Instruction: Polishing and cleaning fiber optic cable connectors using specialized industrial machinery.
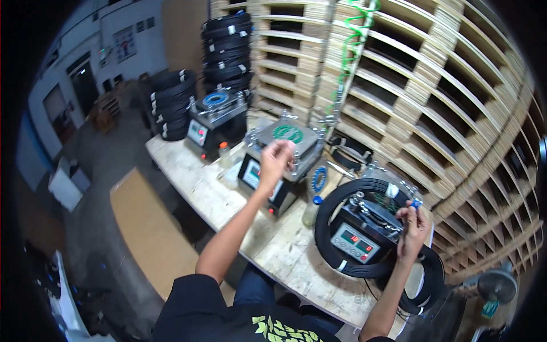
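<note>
Bench (279, 248), 3 machines (353, 242), R fingers (411, 215) w/ 1 blue pc (416, 203)

Tabletop (290, 248) of scuffed pale wood, pallets (393, 134) of rough wood, black coil (323, 228) with smooth sheen, plate (307, 141) of dull grey metal, matt cardboard-like sheet (145, 222), cloth shirt (191, 302).

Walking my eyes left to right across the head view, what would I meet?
Shorter coil stack, orange-capped bottle, left hand, blue-capped bottle, rightmost panel, right hand holding a blue piece, fan.
</note>
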Demonstrator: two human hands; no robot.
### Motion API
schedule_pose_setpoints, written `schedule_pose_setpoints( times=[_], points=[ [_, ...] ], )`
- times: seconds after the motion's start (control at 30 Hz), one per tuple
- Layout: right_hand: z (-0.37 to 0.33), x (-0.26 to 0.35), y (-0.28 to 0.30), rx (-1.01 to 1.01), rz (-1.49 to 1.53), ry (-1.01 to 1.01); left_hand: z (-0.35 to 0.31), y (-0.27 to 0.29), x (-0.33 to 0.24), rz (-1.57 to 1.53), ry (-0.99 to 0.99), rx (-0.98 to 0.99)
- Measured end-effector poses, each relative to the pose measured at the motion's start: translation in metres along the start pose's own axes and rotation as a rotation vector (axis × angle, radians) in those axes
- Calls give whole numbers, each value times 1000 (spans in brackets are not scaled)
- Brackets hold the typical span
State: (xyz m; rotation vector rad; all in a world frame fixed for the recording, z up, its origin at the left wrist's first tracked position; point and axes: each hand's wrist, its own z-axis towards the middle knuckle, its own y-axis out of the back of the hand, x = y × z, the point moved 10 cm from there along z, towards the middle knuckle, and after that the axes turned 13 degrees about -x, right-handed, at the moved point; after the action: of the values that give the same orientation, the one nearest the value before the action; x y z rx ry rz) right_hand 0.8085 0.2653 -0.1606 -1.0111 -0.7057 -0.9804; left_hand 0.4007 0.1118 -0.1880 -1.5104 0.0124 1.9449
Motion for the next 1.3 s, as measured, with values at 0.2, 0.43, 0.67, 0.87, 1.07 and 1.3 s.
schedule_pose_setpoints(
  times=[0.2, 0.43, 0.67, 0.87, 1.07, 1.3],
  points=[
    [-2, -10, -9, 58, 39, -34, 108, 235, 40, 564, -230, -448],
    [6, -14, -3, 28, 4, -28, 117, 271, 150, 1152, 94, -78],
    [4, -3, -5, 65, -51, -52, 123, 281, 180, 1121, 14, -68],
    [8, 30, -13, -70, -274, 62, 105, 211, 26, 717, -565, -495],
    [28, 32, -30, 47, -96, -33, 5, -44, -122, 422, -794, 123],
    [51, 63, -36, 99, -91, 26, -143, -260, -122, 123, -614, 829]
  ],
)
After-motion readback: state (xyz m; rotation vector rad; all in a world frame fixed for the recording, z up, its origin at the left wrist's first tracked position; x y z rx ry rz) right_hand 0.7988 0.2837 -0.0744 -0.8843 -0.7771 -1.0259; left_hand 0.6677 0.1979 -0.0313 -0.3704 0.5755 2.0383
